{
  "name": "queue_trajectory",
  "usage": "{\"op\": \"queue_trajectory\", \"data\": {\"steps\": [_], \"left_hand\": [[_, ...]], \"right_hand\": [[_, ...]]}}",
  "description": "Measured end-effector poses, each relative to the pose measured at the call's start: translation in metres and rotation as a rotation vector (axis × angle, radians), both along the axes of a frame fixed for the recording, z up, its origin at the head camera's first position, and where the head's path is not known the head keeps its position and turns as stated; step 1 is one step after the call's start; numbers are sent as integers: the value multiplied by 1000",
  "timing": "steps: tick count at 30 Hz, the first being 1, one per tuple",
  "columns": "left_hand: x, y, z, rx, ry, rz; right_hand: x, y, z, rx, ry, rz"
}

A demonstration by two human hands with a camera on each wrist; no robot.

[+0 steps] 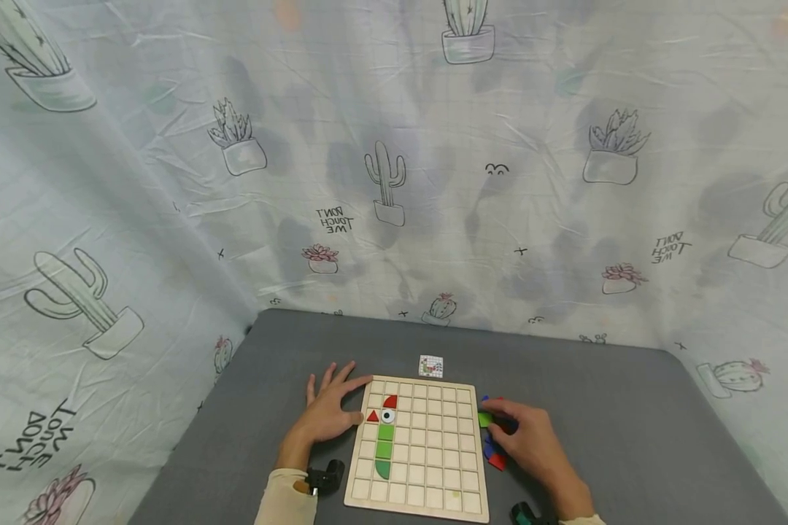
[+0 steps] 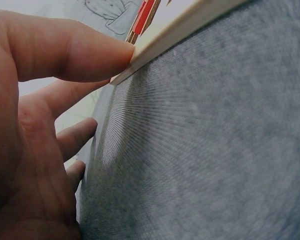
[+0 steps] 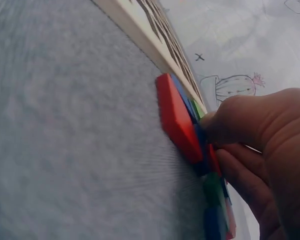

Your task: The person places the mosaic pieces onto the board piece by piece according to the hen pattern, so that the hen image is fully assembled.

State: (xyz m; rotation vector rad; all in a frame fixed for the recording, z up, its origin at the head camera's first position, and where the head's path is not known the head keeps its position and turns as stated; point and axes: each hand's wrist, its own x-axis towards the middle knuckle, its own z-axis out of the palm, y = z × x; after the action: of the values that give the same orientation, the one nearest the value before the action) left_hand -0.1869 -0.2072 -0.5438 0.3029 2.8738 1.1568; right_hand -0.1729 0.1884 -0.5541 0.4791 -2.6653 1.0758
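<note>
A wooden grid board lies on the table. My left hand is spread at its left edge, with thumb and index fingertip against the frame; the left wrist view shows the thumb on the rim. In the board's cells sit a red triangle, a red quarter-round, a round eye tile, two green squares and a green quarter-round. At the right edge, my right hand pinches a green square tile between thumb and index finger, over the loose tiles.
Loose red, blue and green tiles lie along the board's right side, among them a red one and a blue one. A small picture card lies beyond the board's far edge. A printed curtain surrounds the grey table.
</note>
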Motion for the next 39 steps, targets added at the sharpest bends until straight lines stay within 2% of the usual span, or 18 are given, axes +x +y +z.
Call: {"op": "queue_trajectory", "data": {"steps": [8, 12, 19, 24, 32, 39], "left_hand": [[0, 0, 1, 6, -2, -5], [1, 1, 0, 13, 2, -9], [2, 2, 2, 16, 2, -10], [2, 2, 2, 17, 5, -7], [1, 1, 1, 15, 2, -4], [0, -1, -1, 8, 1, -2]], "right_hand": [[-4, 4, 4, 39, -28, 35], [-4, 3, 6, 38, -51, 27], [1, 3, 5, -14, 6, -14], [11, 2, 11, -57, 23, -20], [39, -8, 21, -108, -53, -39], [60, -22, 21, -191, -37, 30]]}}
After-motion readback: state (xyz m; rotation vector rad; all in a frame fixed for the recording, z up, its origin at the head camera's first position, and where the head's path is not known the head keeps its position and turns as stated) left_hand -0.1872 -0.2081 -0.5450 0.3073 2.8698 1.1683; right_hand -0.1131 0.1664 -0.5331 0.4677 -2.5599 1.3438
